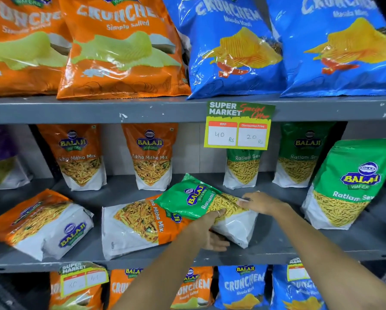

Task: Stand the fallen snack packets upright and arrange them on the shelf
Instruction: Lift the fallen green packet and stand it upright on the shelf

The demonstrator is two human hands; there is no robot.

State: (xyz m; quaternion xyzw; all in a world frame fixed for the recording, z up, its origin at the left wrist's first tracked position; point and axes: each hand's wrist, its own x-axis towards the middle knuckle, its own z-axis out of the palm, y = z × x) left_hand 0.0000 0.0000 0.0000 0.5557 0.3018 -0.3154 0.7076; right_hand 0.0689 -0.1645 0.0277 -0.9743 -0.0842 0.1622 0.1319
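Grey shelf: both hands' fingers closed on tilted green packet; left hand, right hand.

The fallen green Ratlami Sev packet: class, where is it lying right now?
The fallen green Ratlami Sev packet lies mid-shelf in the head view, overlapping the fallen orange Tikha Mitha Mix packet, between the left hand and right hand.

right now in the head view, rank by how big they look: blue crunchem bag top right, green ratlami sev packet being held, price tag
1. blue Crunchem bag, though cropped.
2. green Ratlami Sev packet, tilted, held by both the left hand and right hand.
3. price tag.
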